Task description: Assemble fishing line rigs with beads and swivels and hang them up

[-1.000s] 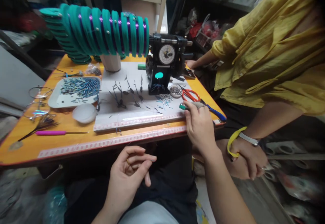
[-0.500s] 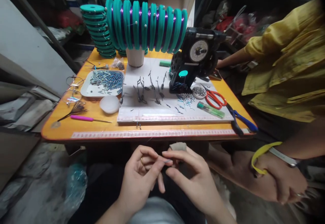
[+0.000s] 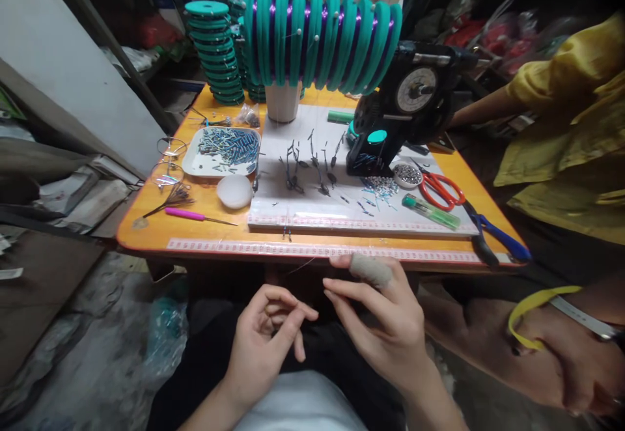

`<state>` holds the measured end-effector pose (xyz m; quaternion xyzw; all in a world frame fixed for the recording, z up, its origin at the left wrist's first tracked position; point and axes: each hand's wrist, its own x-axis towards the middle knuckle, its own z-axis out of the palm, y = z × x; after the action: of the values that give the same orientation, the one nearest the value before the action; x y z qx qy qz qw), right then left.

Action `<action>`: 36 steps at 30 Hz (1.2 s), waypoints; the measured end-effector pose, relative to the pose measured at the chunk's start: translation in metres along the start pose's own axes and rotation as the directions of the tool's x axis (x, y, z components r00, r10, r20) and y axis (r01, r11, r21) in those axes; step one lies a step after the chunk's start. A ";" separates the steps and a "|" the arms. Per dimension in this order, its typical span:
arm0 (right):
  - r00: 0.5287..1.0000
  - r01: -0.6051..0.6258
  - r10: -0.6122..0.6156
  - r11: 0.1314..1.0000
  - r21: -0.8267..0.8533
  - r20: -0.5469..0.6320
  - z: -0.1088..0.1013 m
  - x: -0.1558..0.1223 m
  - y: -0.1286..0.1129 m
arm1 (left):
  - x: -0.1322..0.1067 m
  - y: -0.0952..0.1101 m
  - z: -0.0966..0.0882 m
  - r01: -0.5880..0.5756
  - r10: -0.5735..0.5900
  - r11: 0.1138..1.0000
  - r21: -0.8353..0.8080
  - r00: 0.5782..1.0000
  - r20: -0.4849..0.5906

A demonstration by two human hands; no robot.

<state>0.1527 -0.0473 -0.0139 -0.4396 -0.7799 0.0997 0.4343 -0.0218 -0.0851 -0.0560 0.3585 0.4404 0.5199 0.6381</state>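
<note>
My left hand (image 3: 267, 343) rests over my lap below the table edge, its fingers curled and thumb meeting forefinger in a pinch; what it pinches is too small to make out. My right hand (image 3: 383, 327) hovers beside it with fingers apart and nothing in it. A grey wrap (image 3: 371, 269) covers one finger, close to the orange table's (image 3: 205, 239) front edge. A green lighter (image 3: 430, 211) lies on the white board (image 3: 317, 213) above my right hand.
On the table stand a black dial machine (image 3: 415, 102), a row of teal spools (image 3: 322, 34), a bead tray (image 3: 224, 151), red scissors (image 3: 442, 187), blue pliers (image 3: 498, 239) and a pink-handled tool (image 3: 190, 215). A person in a yellow shirt (image 3: 576, 125) sits at the right.
My right hand left the lighter on the table, came down to my lap and met my left hand. The two hands have since parted slightly. The view has swung left.
</note>
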 end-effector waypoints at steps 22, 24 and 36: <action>0.990 -0.090 0.114 0.963 0.252 -0.080 0.023 0.004 -0.005 | 0.055 0.031 0.013 -0.496 0.480 0.846 0.195 0.868 0.127; 0.980 -0.154 0.186 0.929 0.337 -0.065 0.023 0.002 -0.006 | 0.054 0.033 0.014 -0.491 0.474 0.851 0.189 0.871 0.130; 0.608 -0.356 0.695 -0.193 0.914 0.383 0.024 0.000 -0.016 | 0.038 0.049 0.026 -0.501 0.435 0.793 0.346 0.864 0.252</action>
<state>0.1244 -0.0517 -0.0200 -0.3354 -0.1777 0.6918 0.6143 -0.0114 -0.0384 -0.0094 0.6194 0.3820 0.5303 0.4350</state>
